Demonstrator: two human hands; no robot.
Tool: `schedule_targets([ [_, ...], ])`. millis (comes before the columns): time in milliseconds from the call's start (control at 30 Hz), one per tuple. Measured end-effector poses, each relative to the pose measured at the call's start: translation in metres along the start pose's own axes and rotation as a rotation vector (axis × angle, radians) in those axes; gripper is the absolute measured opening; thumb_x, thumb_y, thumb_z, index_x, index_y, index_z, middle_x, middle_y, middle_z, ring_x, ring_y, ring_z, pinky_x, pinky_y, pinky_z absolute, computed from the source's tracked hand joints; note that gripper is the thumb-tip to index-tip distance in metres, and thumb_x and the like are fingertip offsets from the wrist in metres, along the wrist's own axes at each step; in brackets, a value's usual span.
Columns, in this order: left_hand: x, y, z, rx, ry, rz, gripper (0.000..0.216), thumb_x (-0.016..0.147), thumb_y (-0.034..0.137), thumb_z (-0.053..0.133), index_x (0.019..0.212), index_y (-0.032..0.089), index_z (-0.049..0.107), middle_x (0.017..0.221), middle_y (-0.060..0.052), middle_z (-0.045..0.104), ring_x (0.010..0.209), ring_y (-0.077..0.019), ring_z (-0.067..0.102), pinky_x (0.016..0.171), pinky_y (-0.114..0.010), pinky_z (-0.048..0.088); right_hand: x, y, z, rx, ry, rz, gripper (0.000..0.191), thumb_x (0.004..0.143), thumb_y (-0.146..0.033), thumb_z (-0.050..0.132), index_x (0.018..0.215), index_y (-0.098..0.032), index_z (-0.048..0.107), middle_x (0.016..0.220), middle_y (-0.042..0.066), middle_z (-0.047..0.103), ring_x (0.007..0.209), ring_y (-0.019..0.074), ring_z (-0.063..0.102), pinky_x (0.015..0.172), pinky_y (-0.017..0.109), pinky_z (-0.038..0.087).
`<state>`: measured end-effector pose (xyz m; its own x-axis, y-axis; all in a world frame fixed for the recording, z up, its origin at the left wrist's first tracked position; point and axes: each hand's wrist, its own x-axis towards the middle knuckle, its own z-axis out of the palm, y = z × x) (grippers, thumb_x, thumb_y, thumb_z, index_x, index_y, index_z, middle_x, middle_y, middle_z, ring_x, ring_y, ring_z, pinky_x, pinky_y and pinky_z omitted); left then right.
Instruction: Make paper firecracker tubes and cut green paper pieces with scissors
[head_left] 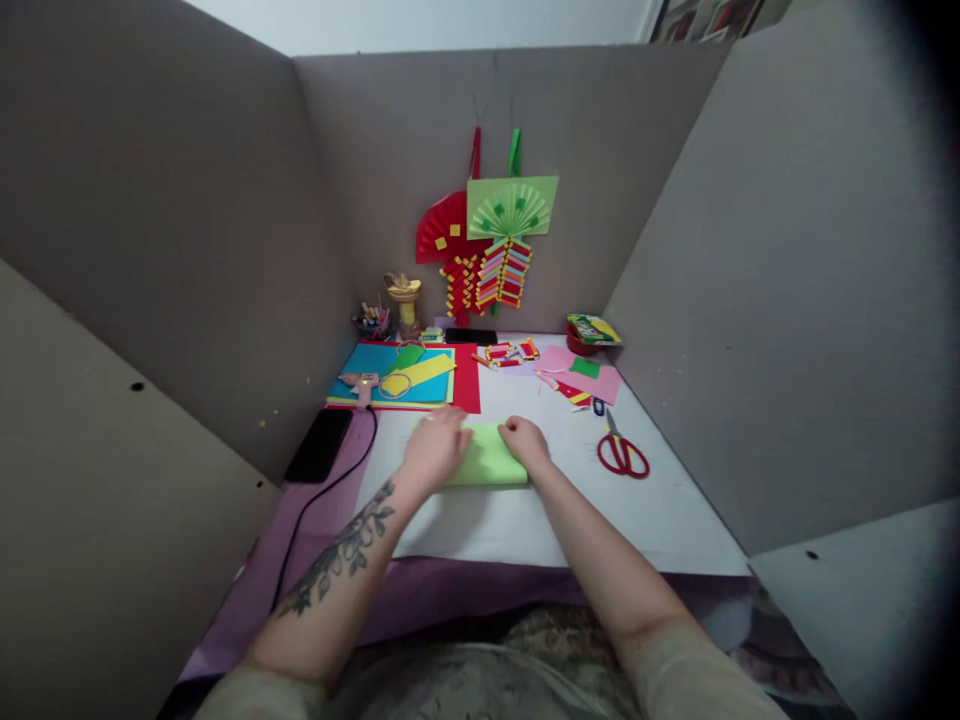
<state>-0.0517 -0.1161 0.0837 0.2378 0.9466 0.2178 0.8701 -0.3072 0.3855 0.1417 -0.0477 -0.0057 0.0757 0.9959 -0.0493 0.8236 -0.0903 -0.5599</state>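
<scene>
Holding a piece of light green paper [491,462] on the white sheet [487,530], both hands work at the near middle of the table, above a strip of purple cover [465,585]. The right hand [526,442] has its fingers curled in narrowly, gripping the paper's far right corner; the left hand [437,445] lies over its left side, and whether those fingers pinch or only press I cannot tell. Left of the hands lies a black phone [320,446], with a dark cord [319,497] running up to a pink glue gun [365,387]. To the right are red-handled scissors [624,458]. Farther left, a yellow strip [433,371] lies on a blue sheet [358,361], beside a red sheet [468,385]. Farther right, pink paper [606,386] bears a green square [585,368]. Beyond, near the far right corner, stands a red bowl [579,342]; on the far wall hang a red fan [442,225] and a green fan [512,212], partly overlapping
</scene>
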Motion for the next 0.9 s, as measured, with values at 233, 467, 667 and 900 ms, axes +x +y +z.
schedule_targets([
  [233, -0.005, 0.032, 0.067, 0.189, -0.358, -0.002, 0.067, 0.086, 0.052, 0.034, 0.138, 0.011, 0.035, 0.146, -0.020, 0.030, 0.135, -0.0350, 0.021, 0.105, -0.057, 0.018, -0.001, 0.001, -0.001, -0.021, 0.010, 0.015, 0.022, 0.079, -0.035, 0.049, 0.077, -0.020, 0.066, 0.074, 0.003, 0.066, 0.067, 0.0150, 0.055, 0.055, 0.023, 0.030],
  [467, -0.028, 0.016, 0.071, 0.179, -0.325, -0.030, 0.069, 0.085, 0.055, 0.035, 0.139, 0.012, 0.033, 0.147, -0.017, 0.028, 0.136, -0.0352, 0.019, 0.104, -0.057, 0.020, 0.004, 0.005, 0.001, -0.026, 0.002, 0.055, 0.022, 0.077, -0.035, 0.050, 0.075, -0.021, 0.066, 0.072, 0.004, 0.066, 0.066, 0.0165, 0.055, 0.055, 0.024, 0.030],
  [667, -0.042, 0.016, 0.078, 0.160, -0.275, -0.040, 0.071, 0.085, 0.056, 0.035, 0.140, 0.012, 0.030, 0.148, -0.016, 0.025, 0.137, -0.0347, 0.015, 0.105, -0.057, 0.018, 0.006, 0.003, 0.001, 0.028, 0.018, 0.056, 0.017, 0.074, -0.032, 0.052, 0.070, -0.020, 0.064, 0.067, 0.003, 0.063, 0.063, 0.0163, 0.053, 0.055, 0.025, 0.030],
  [900, -0.031, -0.005, 0.062, -0.087, -0.020, -0.206, 0.036, 0.089, 0.041, 0.037, 0.099, 0.020, 0.065, 0.124, -0.012, 0.055, 0.120, -0.0270, 0.045, 0.100, -0.044, 0.032, -0.016, -0.003, -0.009, 0.293, 0.154, -0.126, 0.024, 0.080, -0.037, 0.046, 0.071, -0.018, 0.058, 0.065, 0.000, 0.055, 0.064, 0.0146, 0.048, 0.060, 0.023, 0.036],
])
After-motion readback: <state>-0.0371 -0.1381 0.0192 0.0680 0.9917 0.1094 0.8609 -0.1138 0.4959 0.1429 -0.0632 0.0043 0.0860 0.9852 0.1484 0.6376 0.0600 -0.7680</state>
